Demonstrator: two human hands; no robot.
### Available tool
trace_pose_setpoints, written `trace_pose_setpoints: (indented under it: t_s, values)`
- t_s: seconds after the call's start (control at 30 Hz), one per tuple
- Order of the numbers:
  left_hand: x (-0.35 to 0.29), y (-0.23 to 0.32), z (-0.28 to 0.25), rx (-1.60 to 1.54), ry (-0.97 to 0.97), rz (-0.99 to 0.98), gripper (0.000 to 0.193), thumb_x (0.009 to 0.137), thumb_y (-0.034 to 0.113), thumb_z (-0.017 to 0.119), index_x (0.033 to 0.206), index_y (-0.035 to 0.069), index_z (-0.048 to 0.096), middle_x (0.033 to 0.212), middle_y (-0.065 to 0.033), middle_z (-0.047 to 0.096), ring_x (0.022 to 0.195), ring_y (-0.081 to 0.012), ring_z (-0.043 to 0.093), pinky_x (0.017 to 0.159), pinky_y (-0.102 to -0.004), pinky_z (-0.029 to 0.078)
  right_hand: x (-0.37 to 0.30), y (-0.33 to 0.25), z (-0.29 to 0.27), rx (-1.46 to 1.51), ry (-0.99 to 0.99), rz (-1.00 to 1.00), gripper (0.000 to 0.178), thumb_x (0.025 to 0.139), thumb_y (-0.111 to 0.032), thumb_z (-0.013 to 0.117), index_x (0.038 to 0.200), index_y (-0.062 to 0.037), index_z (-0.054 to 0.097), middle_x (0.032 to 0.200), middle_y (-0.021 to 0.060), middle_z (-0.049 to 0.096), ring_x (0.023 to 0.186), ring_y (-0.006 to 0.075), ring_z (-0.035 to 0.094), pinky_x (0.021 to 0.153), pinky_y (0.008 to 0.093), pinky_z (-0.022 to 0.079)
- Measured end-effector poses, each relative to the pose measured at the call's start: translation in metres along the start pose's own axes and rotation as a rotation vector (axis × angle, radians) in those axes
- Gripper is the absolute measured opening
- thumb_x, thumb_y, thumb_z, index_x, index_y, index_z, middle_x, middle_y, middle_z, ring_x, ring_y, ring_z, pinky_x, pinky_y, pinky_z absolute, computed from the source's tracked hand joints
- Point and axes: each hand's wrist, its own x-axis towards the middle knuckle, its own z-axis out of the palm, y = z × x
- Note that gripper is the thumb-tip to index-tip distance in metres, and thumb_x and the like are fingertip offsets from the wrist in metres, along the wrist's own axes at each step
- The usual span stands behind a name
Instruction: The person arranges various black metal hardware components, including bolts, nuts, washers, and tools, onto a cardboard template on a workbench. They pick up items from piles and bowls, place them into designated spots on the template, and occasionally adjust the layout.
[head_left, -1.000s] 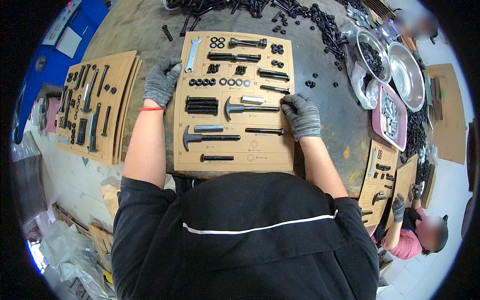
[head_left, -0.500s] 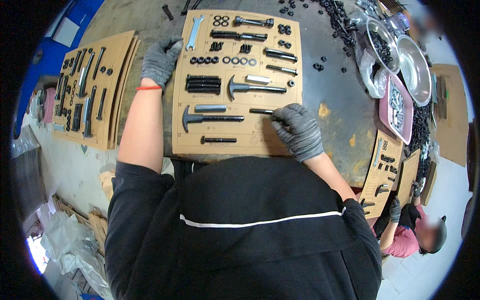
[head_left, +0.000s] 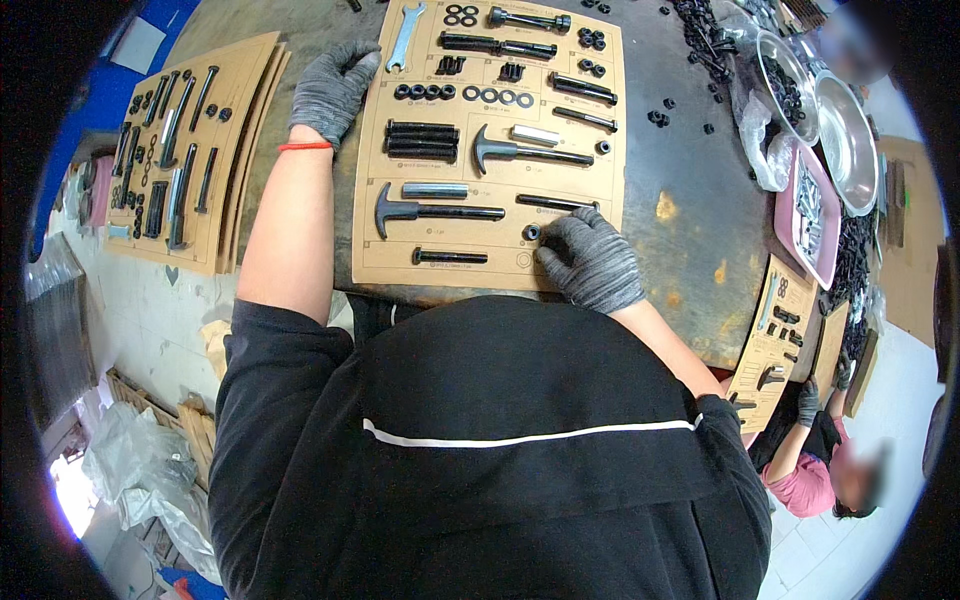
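On the dark tabletop [head_left: 690,190], from the left: a stack of filled cardboard trays [head_left: 190,150], then the left hand [head_left: 330,85], fingers spread flat, pressing the edge of the kit board [head_left: 490,140]. That board looks nearly filled: one wrench [head_left: 404,38], two hammer-shaped tools [head_left: 435,210], many bolts and rings. At its lower right, the right hand [head_left: 590,258] pinches a small black nut [head_left: 532,232] onto the board; one round slot below looks unfilled.

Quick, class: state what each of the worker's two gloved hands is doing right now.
Left hand: open, flat on the left edge of the cardboard sheet.
Right hand: fingers curled, fingertips at a small black nut; whether it grips the nut cannot be told.
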Motion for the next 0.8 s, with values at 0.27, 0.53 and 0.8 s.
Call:
trace_pose_setpoints:
  t_s: [0.27,0.53,0.8]
  values:
    - [0.003,-0.004,-0.002,0.083,-0.009,0.091,0.030,0.087,0.025,0.064,0.110,0.005,0.065,0.099,-0.0114,0.069,0.088,-0.0170,0.064,0.081,-0.0295,0.049,-0.002,-0.006,0.009,0.007,-0.110,-0.196,0.026,0.082,-0.032,0.063,0.095,-0.0100,0.064,0.089,0.0108,0.060,0.082,0.0298,0.061,0.069,0.0393,0.051]
    - [0.004,-0.011,0.002,-0.028,0.015,0.042,0.023,0.085,0.018,0.066,0.103,0.003,0.066,0.092,-0.0089,0.069,0.081,-0.0150,0.061,0.078,-0.0292,0.049,0.026,0.019,-0.030,-0.014,0.416,-0.400,0.029,0.082,-0.030,0.064,0.097,-0.0046,0.064,0.087,0.0149,0.063,0.079,0.0333,0.061,0.073,0.0412,0.050]
    - [-0.011,0.021,-0.028,-0.115,0.107,-0.136,0.024,0.086,0.014,0.063,0.107,0.001,0.064,0.096,-0.0075,0.067,0.085,-0.0150,0.059,0.081,-0.0274,0.046,0.151,0.083,-0.063,-0.082,0.421,0.184,0.043,0.089,-0.031,0.055,0.122,-0.0034,0.055,0.119,0.0202,0.057,0.111,0.0349,0.054,0.098,0.0412,0.041]
